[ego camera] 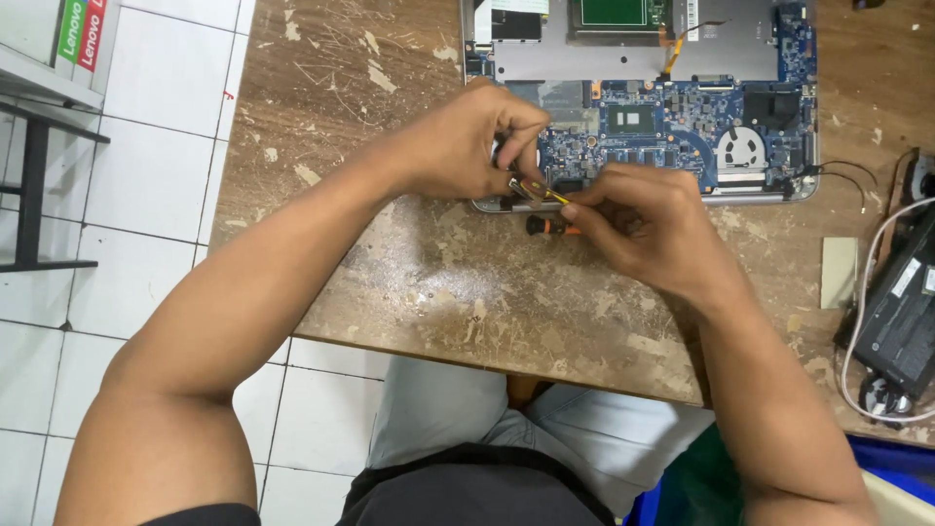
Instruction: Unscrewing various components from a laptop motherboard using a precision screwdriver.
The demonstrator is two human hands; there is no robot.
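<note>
at the near edge of the opened laptop [643, 93], both hands are meeting over a small tool. the left hand [477, 141] is curling shut, its fingertips pinching a short metal-and-yellow piece [534, 191] that looks like a screwdriver tip or tweezers; which it is, i cannot tell. the right hand [648, 224] is closing around the same piece from the other side, thumb and forefinger gripping its right end. the piece is lying with its long axis running from upper left to lower right, its metal end pointing up-left toward the left hand's fingers and its yellow end pointing toward the right hand. it is sitting just above the laptop's front rim, between the two hands. just below it, a black and orange screwdriver handle [547, 227] is lying on the table [390, 263], its long axis running left to right, its black end pointing left and its right end hiding under the right hand. the laptop's blue board [672, 136] is showing, with a fan [740, 148] at its right. off to the right, a black power brick [901, 312] with a white cable [862, 292] is resting on the table.
</note>
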